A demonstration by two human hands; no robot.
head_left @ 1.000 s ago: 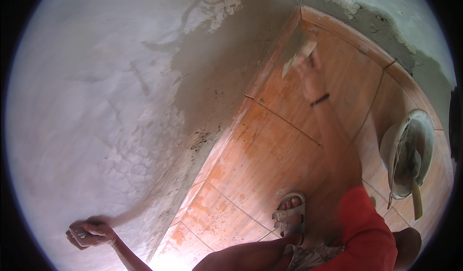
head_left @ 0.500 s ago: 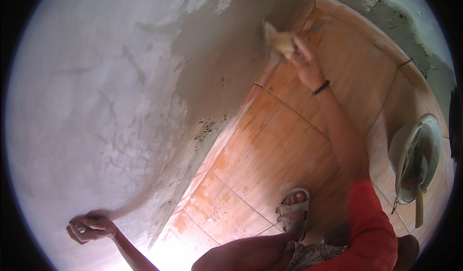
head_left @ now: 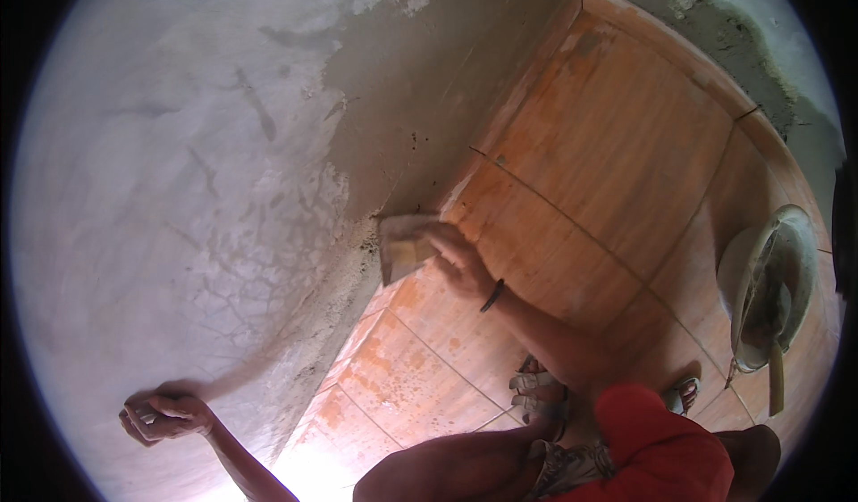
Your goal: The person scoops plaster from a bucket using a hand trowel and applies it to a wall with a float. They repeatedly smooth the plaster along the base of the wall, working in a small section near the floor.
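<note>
Grey, patchily plastered wall (head_left: 206, 145) beside orange floor tiles (head_left: 635, 136); bucket (head_left: 736, 265) at right. Left hand (head_left: 172, 417) half-curled by the wall, contents unclear; right hand (head_left: 460, 265) gripping a flat plastering trowel (head_left: 399, 256) at the wall's base.

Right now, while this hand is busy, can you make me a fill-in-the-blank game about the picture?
1. The trowel is in the person's ____ hand.
2. The sleeve is the colour ____.
3. I can count ____ sandals on the floor.

Missing words: right; red; two.
</note>
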